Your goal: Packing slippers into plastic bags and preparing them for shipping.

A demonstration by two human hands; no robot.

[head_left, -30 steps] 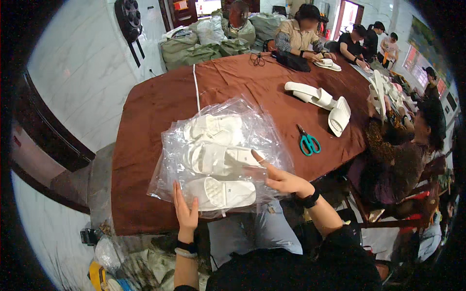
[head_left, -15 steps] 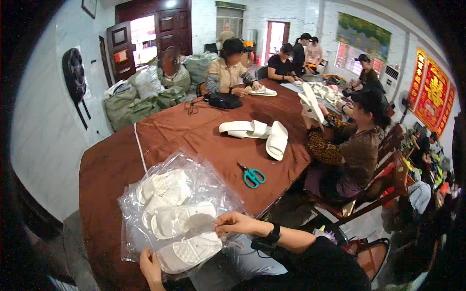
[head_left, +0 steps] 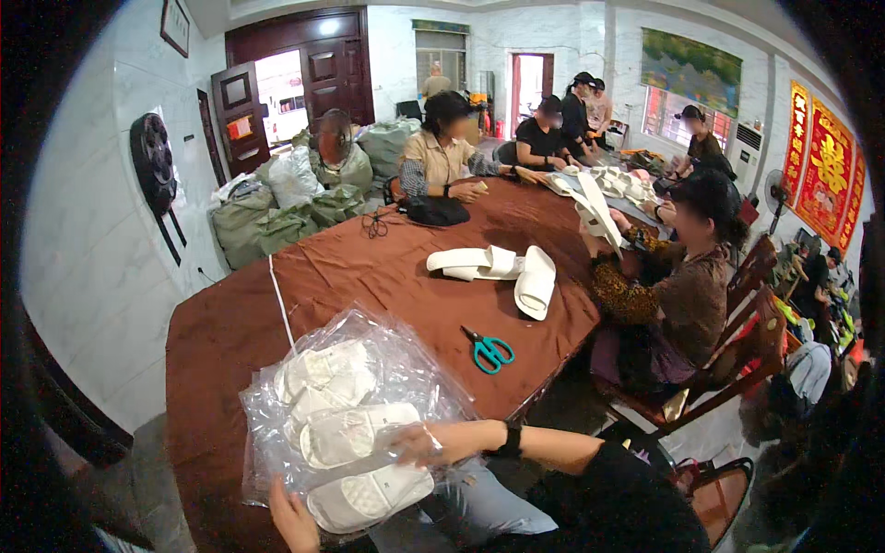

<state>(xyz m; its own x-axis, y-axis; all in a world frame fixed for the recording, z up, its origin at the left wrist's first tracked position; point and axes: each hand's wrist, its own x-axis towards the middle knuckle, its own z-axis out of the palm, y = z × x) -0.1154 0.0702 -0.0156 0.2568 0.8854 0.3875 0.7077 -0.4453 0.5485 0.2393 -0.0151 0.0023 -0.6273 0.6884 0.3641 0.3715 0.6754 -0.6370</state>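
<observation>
Several white slippers in clear plastic bags lie in a pile at the table's near edge. The nearest slipper (head_left: 371, 498) sits between my hands, and another slipper (head_left: 355, 433) lies just beyond it. My left hand (head_left: 293, 518) is at the pile's near left edge, its fingers stretched out beside the nearest slipper, apparently with nothing in them. My right hand (head_left: 431, 445) reaches over the right side of the clear plastic bags (head_left: 415, 369), close to the toe ends of those two slippers. Its fingers are smeared by motion, so any grip on the plastic is unclear.
Teal-handled scissors (head_left: 489, 350) lie right of the pile on the brown cloth (head_left: 387, 286). Two unwrapped white slippers (head_left: 535, 283) rest farther off. A seated person (head_left: 687, 276) on the right holds white slippers; another person (head_left: 447, 152) sits across the table.
My right hand has shifted slightly left over the bagged slippers and blurred. My left hand's fingers have straightened. Across the table, the person's arm now reaches right. The whole view has shifted slightly.
</observation>
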